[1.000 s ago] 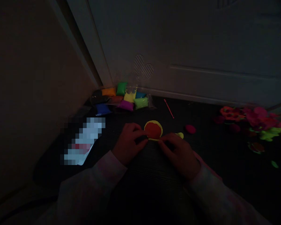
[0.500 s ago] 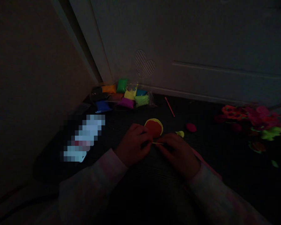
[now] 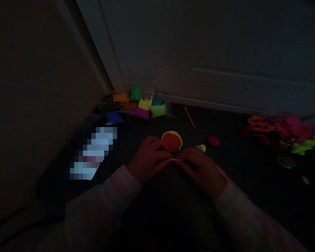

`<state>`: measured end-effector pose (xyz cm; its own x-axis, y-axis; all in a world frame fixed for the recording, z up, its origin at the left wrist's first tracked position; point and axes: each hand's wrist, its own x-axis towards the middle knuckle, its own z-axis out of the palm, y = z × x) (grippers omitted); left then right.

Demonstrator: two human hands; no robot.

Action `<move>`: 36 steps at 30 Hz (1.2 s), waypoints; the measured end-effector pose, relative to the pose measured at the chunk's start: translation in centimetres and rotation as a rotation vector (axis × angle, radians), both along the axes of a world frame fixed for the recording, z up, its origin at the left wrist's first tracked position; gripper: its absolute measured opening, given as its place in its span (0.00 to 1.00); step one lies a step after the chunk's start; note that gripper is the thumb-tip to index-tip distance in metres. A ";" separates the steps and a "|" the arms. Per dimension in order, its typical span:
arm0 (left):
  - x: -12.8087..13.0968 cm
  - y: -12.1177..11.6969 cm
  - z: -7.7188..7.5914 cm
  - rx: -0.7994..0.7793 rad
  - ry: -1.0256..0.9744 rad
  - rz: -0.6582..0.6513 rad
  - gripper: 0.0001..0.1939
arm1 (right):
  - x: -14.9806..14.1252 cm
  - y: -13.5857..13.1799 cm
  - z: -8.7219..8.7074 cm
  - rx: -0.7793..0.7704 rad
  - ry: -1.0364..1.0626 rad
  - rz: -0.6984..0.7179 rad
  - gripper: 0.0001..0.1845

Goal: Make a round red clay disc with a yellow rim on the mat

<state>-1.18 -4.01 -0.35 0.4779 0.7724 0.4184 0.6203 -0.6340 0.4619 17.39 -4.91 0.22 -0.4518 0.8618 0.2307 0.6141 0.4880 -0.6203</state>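
Observation:
A thin yellow clay strip [image 3: 176, 160] stretches between the fingertips of both hands. My left hand [image 3: 152, 158] pinches its left end, and my right hand [image 3: 201, 169] pinches its right end. Just beyond the fingers lies a flat red-orange clay disc [image 3: 171, 141] with a yellow clay rim along its upper and right edge. The disc's lower edge is partly hidden by my left fingers. A small yellow clay lump [image 3: 201, 148] rests past my right hand, near a dark pink clay oval [image 3: 213, 141].
Several bags of coloured clay [image 3: 141, 113] lie against the wall at the back left. A thin pink tool [image 3: 189, 117] is on the dark table. Left of my hands sits a lit, blurred-out phone-like screen [image 3: 97, 150]. Colourful clay flowers [image 3: 291, 129] and a green leaf-shaped piece [image 3: 306, 180] are at the right.
The yellow strip has come toward me, away from the disc's near edge, and my left fingertips have shifted right, closer to my right hand. The camera view has tilted slightly.

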 end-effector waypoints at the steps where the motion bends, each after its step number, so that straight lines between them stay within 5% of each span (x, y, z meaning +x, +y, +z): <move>1: 0.0 0.0 0.0 -0.001 -0.002 -0.004 0.04 | 0.1 0.0 0.0 0.006 0.000 0.002 0.05; 36: -0.1 0.2 -0.3 -0.041 0.089 -0.138 0.05 | 0.4 0.0 -0.4 0.054 -0.170 0.108 0.06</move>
<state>-1.30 -3.81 -0.66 0.6143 0.7123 0.3395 0.5682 -0.6979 0.4361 17.79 -4.88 -0.16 -0.5770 0.7949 0.1877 0.6501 0.5861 -0.4836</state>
